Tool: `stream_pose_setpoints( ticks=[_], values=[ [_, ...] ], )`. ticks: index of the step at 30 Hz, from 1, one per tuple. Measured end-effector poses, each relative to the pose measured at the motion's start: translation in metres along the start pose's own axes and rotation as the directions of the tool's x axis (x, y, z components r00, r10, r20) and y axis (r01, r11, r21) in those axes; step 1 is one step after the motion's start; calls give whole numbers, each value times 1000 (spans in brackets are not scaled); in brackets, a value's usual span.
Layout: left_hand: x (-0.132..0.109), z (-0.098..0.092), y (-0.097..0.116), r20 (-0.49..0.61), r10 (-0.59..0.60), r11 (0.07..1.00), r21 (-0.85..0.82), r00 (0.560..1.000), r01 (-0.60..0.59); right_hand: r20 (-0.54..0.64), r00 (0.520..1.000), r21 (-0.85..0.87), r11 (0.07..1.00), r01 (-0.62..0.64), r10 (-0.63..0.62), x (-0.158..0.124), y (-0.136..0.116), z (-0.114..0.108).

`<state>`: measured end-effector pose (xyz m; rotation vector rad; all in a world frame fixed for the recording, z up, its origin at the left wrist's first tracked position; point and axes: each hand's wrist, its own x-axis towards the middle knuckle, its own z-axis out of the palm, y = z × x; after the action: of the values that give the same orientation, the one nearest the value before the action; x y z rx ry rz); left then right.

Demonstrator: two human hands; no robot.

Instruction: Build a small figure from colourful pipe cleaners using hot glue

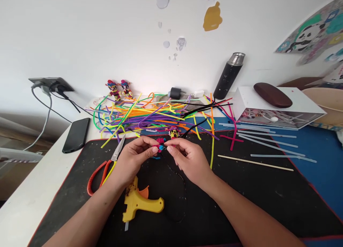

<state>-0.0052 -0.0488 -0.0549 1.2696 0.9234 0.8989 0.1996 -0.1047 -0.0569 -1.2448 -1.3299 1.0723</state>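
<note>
pinching pink-blue piece [161,147]: left grip [136,152], right grip [190,160] both closed on it; red print [336,75] (far right) illegible

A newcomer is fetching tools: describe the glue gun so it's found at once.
Over the black mat, find the left hand. Just below it in the picture lies the glue gun, whose yellow body and orange trigger set it apart from the red-handled scissors.

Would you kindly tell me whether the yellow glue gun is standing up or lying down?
Lying down: the glue gun rests on its side on the black mat, with its handle and orange trigger flat.
</note>
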Motion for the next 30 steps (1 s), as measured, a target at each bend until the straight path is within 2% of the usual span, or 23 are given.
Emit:
stream_pose_setpoints(
  ticks=[5, 11, 21, 30],
  values=[
    [1, 2, 1, -16, -4, 1000, 9, 1000, 4, -26, 1000, 17, 1000, -14, 14, 0, 0, 1],
    [-1, 4, 3, 0, -1, 998, 56, 1000, 1, 3, 1000, -24, 1000, -8, 8, -2, -1, 2],
    [3, 3, 5, -40, 16, 994, 104, 999, -12, -16, 1000, 74, 997, -3, 4, -4, -5, 1],
    [5, 0, 5, -42, 53, 945, 326, 998, -36, -36, 998, 175, 984, -35, 42, -2, -11, -3]
  ],
)
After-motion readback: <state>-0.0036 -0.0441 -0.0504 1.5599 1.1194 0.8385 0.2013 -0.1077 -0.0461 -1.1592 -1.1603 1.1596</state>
